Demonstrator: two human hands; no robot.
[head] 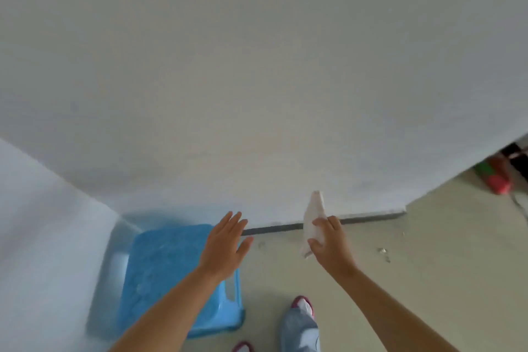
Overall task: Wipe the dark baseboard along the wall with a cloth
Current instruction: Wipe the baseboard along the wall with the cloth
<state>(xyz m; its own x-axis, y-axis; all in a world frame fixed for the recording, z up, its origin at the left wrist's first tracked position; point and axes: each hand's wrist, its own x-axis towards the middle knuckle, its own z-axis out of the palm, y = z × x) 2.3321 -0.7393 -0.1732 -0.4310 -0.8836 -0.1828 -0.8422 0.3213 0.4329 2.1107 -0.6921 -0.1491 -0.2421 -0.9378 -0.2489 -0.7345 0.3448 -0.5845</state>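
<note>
Right hand [328,240] pinches a white cloth [313,220] above the dark baseboard [274,228]. Left hand [225,246] hovers flat-fingered over a blue stool [168,271].

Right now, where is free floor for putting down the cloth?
Free: floor between blue stool and right hand holding the cloth, below baseboard. Debris lies farther right; stool fills the left corner.

The baseboard [274,228] ran along the foot of the wall [257,80]. A plastic stool [171,266] stood in the corner to its left, under the left hand [225,246]. The right hand [328,243] held the cloth [313,217] before the baseboard.
</note>
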